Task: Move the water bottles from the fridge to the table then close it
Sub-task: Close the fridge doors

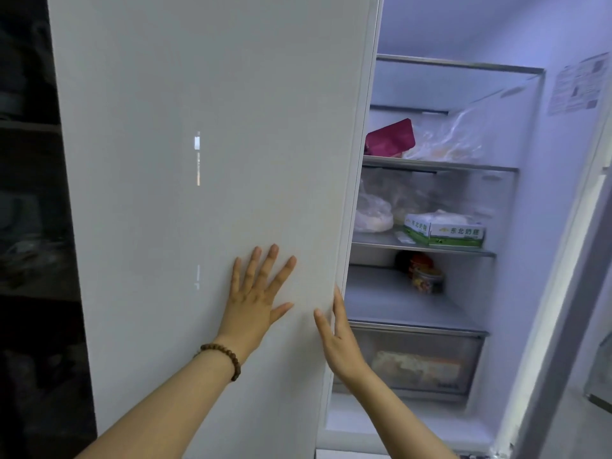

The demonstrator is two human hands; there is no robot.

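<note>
The left hand [256, 294], wearing a brown beaded bracelet [222, 357], is pressing flat with its grip fully spread against the tall white glossy fridge door [198, 193], while the right hand [337, 339] is lying with fingers extended along that door's edge, beside the lit fridge interior [430, 293], holding nothing.

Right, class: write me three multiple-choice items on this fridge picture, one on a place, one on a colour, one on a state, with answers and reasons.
1. Where is the green-and-white box?
A. On a middle fridge shelf
B. In the bottom drawer
C. On the floor

2. What colour is the bead bracelet on the left wrist?
A. Blue
B. Brown
C. White

3. How is the left hand?
A. Clenched in a fist
B. Holding a bottle
C. Flat, fingers spread on the fridge door

Answers: 1 A, it sits on a shelf above the drawer; 2 B, the beads look dark brown; 3 C, the palm lies on the door panel.
</note>
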